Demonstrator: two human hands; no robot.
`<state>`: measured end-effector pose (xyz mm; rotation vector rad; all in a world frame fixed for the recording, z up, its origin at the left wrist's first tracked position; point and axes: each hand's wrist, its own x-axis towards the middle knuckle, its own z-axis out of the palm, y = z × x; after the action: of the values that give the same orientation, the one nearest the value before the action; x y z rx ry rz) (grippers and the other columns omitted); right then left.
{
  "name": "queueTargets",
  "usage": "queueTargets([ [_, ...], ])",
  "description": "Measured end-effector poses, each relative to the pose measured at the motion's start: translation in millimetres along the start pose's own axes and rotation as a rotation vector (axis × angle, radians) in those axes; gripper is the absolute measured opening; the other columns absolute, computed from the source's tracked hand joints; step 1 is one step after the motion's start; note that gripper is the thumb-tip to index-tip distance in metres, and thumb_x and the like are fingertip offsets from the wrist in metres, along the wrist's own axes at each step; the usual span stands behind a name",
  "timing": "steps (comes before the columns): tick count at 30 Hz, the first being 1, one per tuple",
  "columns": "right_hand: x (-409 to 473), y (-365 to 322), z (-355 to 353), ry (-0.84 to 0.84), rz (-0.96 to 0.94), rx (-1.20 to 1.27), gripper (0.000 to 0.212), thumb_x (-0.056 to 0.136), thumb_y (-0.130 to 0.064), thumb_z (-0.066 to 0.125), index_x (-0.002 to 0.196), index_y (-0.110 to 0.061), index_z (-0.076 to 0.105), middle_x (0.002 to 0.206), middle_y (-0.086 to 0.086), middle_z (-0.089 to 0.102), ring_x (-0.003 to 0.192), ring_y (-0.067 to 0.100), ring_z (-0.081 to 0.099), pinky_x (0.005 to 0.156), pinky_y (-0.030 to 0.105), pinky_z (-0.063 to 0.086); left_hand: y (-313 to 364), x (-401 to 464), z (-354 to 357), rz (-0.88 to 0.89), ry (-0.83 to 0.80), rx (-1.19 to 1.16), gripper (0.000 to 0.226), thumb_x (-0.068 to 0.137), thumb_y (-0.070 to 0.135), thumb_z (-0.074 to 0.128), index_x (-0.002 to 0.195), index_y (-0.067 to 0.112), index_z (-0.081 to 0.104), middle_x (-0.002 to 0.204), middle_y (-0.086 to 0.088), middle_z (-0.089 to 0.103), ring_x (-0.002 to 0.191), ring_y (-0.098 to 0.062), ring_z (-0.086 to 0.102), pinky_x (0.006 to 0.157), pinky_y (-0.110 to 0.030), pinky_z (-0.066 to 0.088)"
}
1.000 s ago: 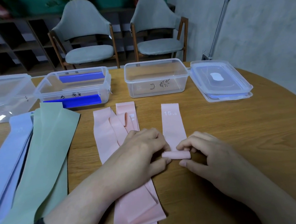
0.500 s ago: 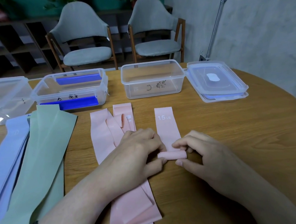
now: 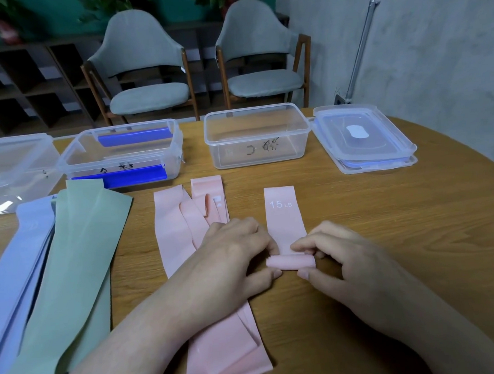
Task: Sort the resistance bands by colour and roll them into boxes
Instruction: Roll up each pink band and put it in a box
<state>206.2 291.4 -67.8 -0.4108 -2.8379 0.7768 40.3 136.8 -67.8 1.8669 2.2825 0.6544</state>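
Both hands pinch the rolled end of a pink band (image 3: 286, 227) on the table (image 3: 416, 234): the left hand (image 3: 233, 263) grips its left end, the right hand (image 3: 342, 256) its right end. The unrolled part lies flat beyond the fingers. More pink bands (image 3: 173, 234) lie under the left forearm, green bands (image 3: 79, 255) further left. An open clear box (image 3: 255, 137) stands beyond the hands.

two grey chairs (image 3: 146, 77), wooden table (image 3: 402, 235), dark shelving (image 3: 17, 94)

Matt pink band (image 3: 285, 222), grained wood table (image 3: 416, 234), clear plastic boxes (image 3: 255, 137).
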Motion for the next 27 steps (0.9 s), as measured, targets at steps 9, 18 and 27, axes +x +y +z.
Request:
queueTargets([
  [9, 0.4, 1.5, 0.1, -0.005, -0.012, -0.011, 0.017, 0.097, -0.038, 0.054, 0.111, -0.037, 0.063, 0.107, -0.024, 0.049, 0.106, -0.004, 0.044, 0.084, 0.011, 0.034, -0.2, -0.1, -0.6, -0.02, -0.018, 0.014, 0.031, 0.089, 0.057, 0.059, 0.113, 0.039, 0.062, 0.112, 0.02, 0.052, 0.11, -0.003, 0.043, 0.097, -0.027, 0.032],
  [18, 1.0, 2.0, 1.7, 0.003, 0.008, -0.015, 0.017, 0.092, -0.041, 0.062, 0.108, -0.042, 0.058, 0.104, -0.028, 0.046, 0.105, -0.006, 0.042, 0.08, 0.009, 0.033, -1.7, -1.1, 1.3, 0.002, 0.012, 0.017, 0.021, 0.095, 0.048, 0.056, 0.11, 0.037, 0.065, 0.107, 0.018, 0.052, 0.106, -0.004, 0.046, 0.096, -0.027, 0.032],
  [27, 1.3, 2.9, 1.3, -0.007, 0.004, -0.007, 0.026, 0.093, -0.045, 0.058, 0.119, -0.044, 0.057, 0.109, -0.029, 0.046, 0.107, -0.009, 0.042, 0.082, 0.008, 0.034, -1.3, -0.4, 0.5, -0.001, 0.013, 0.021, 0.018, 0.093, 0.047, 0.059, 0.107, 0.038, 0.064, 0.108, 0.019, 0.052, 0.107, -0.003, 0.045, 0.097, -0.027, 0.03],
])
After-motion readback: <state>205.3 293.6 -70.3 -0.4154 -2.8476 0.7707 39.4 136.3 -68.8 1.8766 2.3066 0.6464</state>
